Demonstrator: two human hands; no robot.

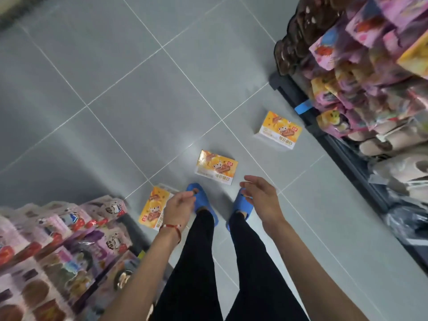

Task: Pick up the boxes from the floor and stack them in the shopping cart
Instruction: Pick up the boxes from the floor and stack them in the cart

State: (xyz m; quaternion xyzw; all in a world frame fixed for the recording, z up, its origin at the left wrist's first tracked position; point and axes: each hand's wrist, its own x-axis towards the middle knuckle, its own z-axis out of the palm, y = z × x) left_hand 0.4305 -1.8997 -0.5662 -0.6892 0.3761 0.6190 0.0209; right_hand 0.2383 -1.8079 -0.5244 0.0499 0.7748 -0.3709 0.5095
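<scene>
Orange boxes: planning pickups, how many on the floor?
3. One orange cardboard box partly behind the left hand; one before the blue slippers; one near the right shelf. Others may be hidden.

Grey tiled floor (pixel 115 89) with pale grout lines, running from 9 o'clock up to 12. At 2 o'clock, pink and yellow snack packets (pixel 370 54) crowded on a dark shelf rack (pixel 347 154); brown packets (pixel 298 38) at its 1 o'clock end. Blue tag (pixel 303 107) on the rack's edge. Beige packs (pixel 393 140) at 3 o'clock. At 8 o'clock, pink and purple packets (pixel 58 246), blurred.
</scene>
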